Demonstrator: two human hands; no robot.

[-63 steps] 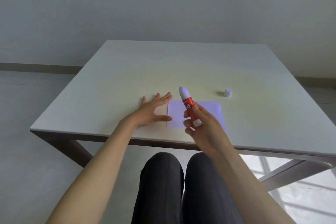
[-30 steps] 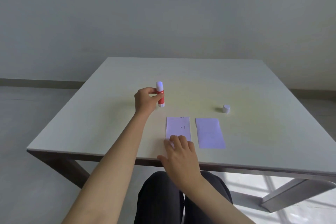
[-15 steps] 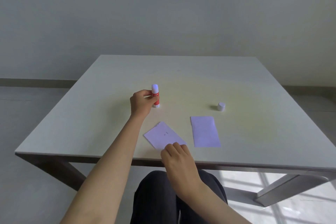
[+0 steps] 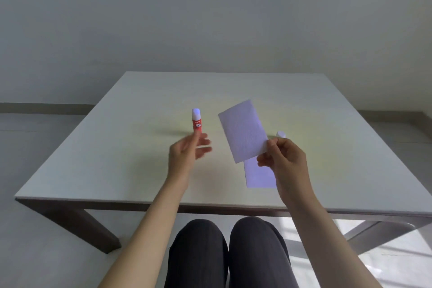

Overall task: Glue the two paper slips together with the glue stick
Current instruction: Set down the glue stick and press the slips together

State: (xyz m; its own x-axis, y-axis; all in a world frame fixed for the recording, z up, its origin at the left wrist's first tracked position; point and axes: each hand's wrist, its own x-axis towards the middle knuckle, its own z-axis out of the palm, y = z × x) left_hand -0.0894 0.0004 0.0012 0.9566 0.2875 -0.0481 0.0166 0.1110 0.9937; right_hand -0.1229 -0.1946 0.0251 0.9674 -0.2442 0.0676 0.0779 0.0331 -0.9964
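Glue stick (image 4: pixel 196 122) stands upright on the table (image 4: pixel 98 147), at about eleven o'clock from the left hand (image 4: pixel 188 152), its cap off and the pale tip exposed; parked on its base, it probably keeps the sticky end off the surface. That left hand hovers just in front of it with fingers loosely spread and nothing in them, blurred, so whether it touches the tube I cannot tell. Further right, the lifted slip (image 4: pixel 243 130) is tilted up off the table, pinched by its lower corner between thumb and fingers of the right hand (image 4: pixel 281 159); held by a corner like this, its face stays free, likely for turning it over onto its partner. The second slip (image 4: pixel 258 174) lies flat at six o'clock from the raised one, partly hidden by it and the hand. At one o'clock from the right hand sits the small white cap (image 4: pixel 281 134), set well clear of the papers.
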